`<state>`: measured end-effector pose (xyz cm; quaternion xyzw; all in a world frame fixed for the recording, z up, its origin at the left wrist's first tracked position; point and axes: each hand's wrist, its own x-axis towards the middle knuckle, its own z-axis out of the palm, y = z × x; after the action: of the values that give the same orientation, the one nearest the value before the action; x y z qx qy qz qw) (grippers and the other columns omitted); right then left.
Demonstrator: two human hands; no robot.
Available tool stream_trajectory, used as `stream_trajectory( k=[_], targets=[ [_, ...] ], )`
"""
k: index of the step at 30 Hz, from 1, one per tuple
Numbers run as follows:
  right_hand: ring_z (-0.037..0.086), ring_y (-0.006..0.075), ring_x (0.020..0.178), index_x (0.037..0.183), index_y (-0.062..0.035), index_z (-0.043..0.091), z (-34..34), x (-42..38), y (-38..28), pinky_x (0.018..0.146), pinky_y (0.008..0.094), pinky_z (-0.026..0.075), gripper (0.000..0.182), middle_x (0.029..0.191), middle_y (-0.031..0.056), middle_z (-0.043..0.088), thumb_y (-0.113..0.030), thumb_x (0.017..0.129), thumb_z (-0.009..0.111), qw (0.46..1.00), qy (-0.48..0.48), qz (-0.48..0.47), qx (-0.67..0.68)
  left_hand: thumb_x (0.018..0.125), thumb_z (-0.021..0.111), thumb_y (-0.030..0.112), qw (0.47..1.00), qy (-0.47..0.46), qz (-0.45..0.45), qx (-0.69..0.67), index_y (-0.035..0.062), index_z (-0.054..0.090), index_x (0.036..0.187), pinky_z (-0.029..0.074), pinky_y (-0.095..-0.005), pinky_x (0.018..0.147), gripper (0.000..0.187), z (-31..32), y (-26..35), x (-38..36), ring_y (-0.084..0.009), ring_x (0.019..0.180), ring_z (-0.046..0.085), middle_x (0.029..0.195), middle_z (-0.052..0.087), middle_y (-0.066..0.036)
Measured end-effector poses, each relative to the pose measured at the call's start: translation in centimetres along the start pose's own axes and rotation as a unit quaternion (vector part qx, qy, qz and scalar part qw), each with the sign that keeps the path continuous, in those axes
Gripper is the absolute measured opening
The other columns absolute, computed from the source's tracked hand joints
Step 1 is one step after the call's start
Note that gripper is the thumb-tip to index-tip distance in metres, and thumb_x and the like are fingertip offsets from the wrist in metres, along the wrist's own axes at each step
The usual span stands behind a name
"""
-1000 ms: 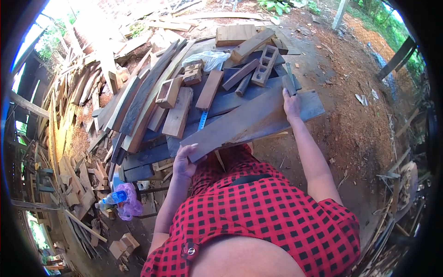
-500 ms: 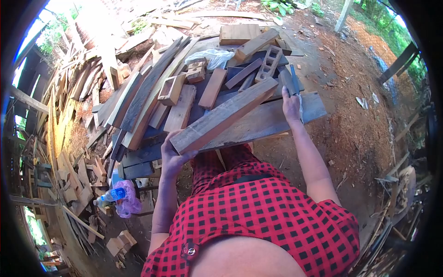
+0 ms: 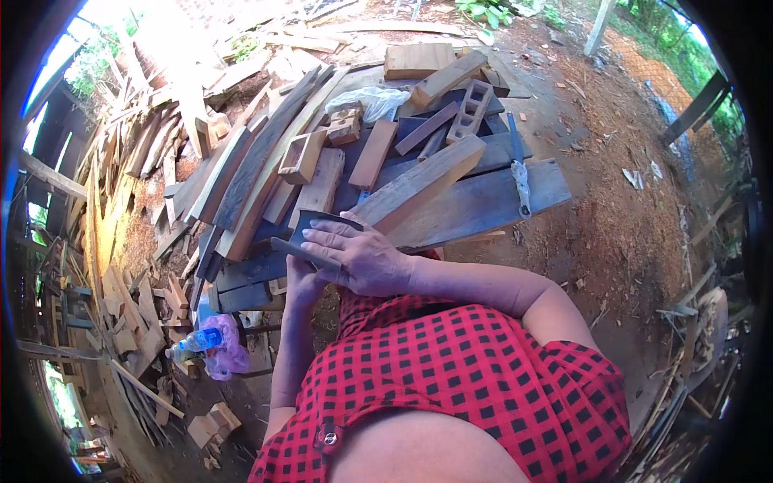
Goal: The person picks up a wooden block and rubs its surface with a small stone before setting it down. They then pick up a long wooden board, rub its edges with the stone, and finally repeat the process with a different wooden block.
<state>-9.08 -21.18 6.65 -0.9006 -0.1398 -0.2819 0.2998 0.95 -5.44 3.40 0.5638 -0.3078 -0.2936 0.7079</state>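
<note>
Right hand (image 3: pixel 372 259), clamped on a dark angled tool (image 3: pixel 303 224), at the near-left end of a wooden beam (image 3: pixel 431 181) slanting away rightward; left hand (image 3: pixel 304 283) just below, its grip hidden.

So the right hand (image 3: pixel 370 262) has swung all the way across from the far end of the beam (image 3: pixel 427 181) and now lies right by the left hand (image 3: pixel 304 286). The dark tool (image 3: pixel 299 251) came along with it and is at the beam's near end. Beam's also been turned since a second ago, and the blue blade's wrapped handle (image 3: pixel 522 189) is uncovered now.
</note>
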Motion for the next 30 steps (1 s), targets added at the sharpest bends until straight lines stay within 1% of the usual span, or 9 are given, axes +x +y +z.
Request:
stream_trajectory(
  k=[4,9,12,15,18,20,24,26,30],
  targets=[
    [0.051,0.0294,0.122,0.126,-0.0095,0.056,-1.8,-1.6,4.1,0.107,0.0453,0.03,0.045,0.125,0.0138,0.058,-0.027,0.085,0.063,1.0,0.009,-0.009,-0.017,0.06,0.085,0.008,0.993,0.011,-0.005,0.119,-0.0004,0.055,0.115,0.049,-0.0305,0.087,0.063,0.2,0.1,0.4,-0.0133,0.099,0.06,0.107,0.064,-0.006],
    [0.059,0.0345,0.106,0.109,0.0029,0.061,-10.1,-8.1,17.0,0.089,0.0397,0.046,0.033,0.11,0.0215,0.063,-0.019,0.085,0.061,0.937,0.206,0.28,-0.026,0.057,0.084,0.001,0.997,0.011,0.005,0.07,0.0011,0.055,0.116,0.047,-0.0313,0.091,0.066,0.6,0.5,0.5,-0.0145,0.101,0.059,0.107,0.063,-0.005],
    [0.062,0.0396,0.094,0.112,0.0031,0.058,-14.6,-11.1,21.8,0.085,0.043,0.047,0.04,0.104,0.0239,0.064,-0.031,0.092,0.053,0.739,0.119,0.645,-0.155,0.057,0.084,0.001,0.998,0.009,0.002,0.07,0.0013,0.055,0.117,0.047,-0.0313,0.091,0.066,0.8,0.6,0.4,-0.0145,0.102,0.058,0.108,0.062,-0.005],
    [0.061,0.0398,0.097,0.115,0.0019,0.057,-13.6,-10.9,20.5,0.087,0.0433,0.046,0.043,0.108,0.023,0.063,-0.034,0.09,0.055,0.788,0.144,0.583,-0.136,0.058,0.084,0.001,0.998,0.009,0.006,0.061,0.0013,0.055,0.117,0.047,-0.0309,0.09,0.066,0.3,0.1,0.5,-0.0144,0.102,0.058,0.108,0.062,-0.005],
    [0.057,0.0354,0.108,0.113,-0.0015,0.059,-8.4,-6.9,13.0,0.094,0.0406,0.044,0.037,0.113,0.0193,0.06,-0.029,0.087,0.06,0.893,0.204,0.378,-0.131,0.058,0.084,0.003,0.998,0.006,0.0,0.064,0.0012,0.055,0.117,0.047,-0.0308,0.09,0.065,0.3,0.2,0.3,-0.0142,0.102,0.058,0.108,0.062,-0.005],
    [0.057,0.0315,0.109,0.118,-0.0036,0.058,-5.0,-4.9,9.7,0.099,0.0406,0.04,0.039,0.112,0.017,0.062,-0.023,0.084,0.062,0.957,0.156,0.155,-0.188,0.058,0.084,0.004,0.997,0.007,-0.006,0.078,0.0011,0.055,0.117,0.047,-0.0308,0.09,0.066,0.5,0.3,0.6,-0.0141,0.102,0.058,0.108,0.062,-0.006],
    [0.054,0.0265,0.117,0.12,-0.0085,0.059,-0.8,-0.7,0.1,0.102,0.0448,0.035,0.038,0.119,0.0146,0.061,-0.021,0.084,0.06,0.998,0.052,-0.036,0.01,0.059,0.086,0.009,0.995,0.069,-0.06,-0.051,0.0007,0.055,0.116,0.048,-0.0305,0.087,0.066,1.4,0.4,-0.7,-0.0148,0.102,0.058,0.109,0.062,-0.006],
    [0.055,0.0257,0.117,0.119,-0.0088,0.06,-0.4,-0.3,0.0,0.103,0.0455,0.034,0.037,0.119,0.0138,0.061,-0.023,0.085,0.059,0.997,0.035,-0.07,0.006,0.059,0.086,0.011,0.97,0.128,-0.111,-0.174,0.0006,0.055,0.116,0.049,-0.0304,0.086,0.066,1.6,0.5,-0.9,-0.0149,0.102,0.058,0.108,0.062,-0.006],
    [0.055,0.0262,0.116,0.118,-0.0074,0.06,-2.2,-1.9,4.3,0.103,0.0439,0.035,0.036,0.119,0.0133,0.061,-0.024,0.086,0.061,0.999,0.037,-0.024,-0.02,0.059,0.085,0.009,0.998,0.049,0.008,0.042,0.0005,0.055,0.116,0.049,-0.0302,0.087,0.065,1.0,0.0,-0.6,-0.0148,0.101,0.059,0.107,0.063,-0.005]
  ],
)
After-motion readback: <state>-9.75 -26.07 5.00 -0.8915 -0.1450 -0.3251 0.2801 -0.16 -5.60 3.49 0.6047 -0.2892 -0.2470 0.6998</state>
